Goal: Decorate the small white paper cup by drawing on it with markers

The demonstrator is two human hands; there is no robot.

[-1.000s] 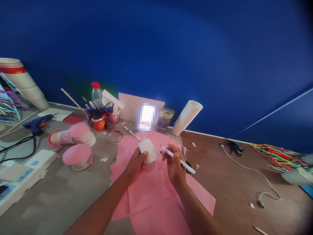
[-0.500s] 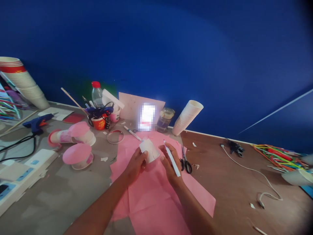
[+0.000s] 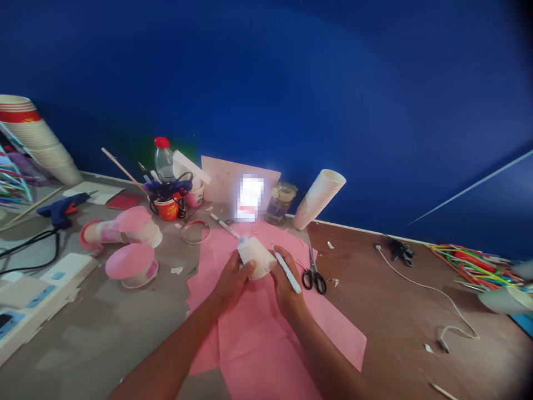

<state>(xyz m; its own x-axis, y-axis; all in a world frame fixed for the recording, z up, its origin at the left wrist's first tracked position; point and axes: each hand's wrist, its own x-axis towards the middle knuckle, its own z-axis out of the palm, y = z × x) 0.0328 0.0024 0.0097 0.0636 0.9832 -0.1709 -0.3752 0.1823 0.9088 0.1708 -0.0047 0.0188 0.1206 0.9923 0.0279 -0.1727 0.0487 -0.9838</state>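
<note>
My left hand (image 3: pixel 230 281) is wrapped round a small white paper cup (image 3: pixel 255 257), held tilted above a sheet of pink paper (image 3: pixel 266 333). My right hand (image 3: pixel 285 289) grips a white marker pen (image 3: pixel 287 270) and its fingers touch the cup's right side. The pen points up and to the left, close to the cup. Both hands hover over the middle of the pink sheet.
Black scissors (image 3: pixel 313 275) lie just right of my hands. A leaning stack of white cups (image 3: pixel 318 199), a glass jar (image 3: pixel 281 203) and a bottle (image 3: pixel 164 161) stand at the back. Pink-covered cups (image 3: pixel 131 266), a tape ring (image 3: pixel 196 232), a glue gun (image 3: pixel 61 208) and a white cable (image 3: pixel 433 300) lie around.
My right hand has moved left to the cup, and the pen has swung from pointing sideways to lying close beside the cup. The scissors are now uncovered.
</note>
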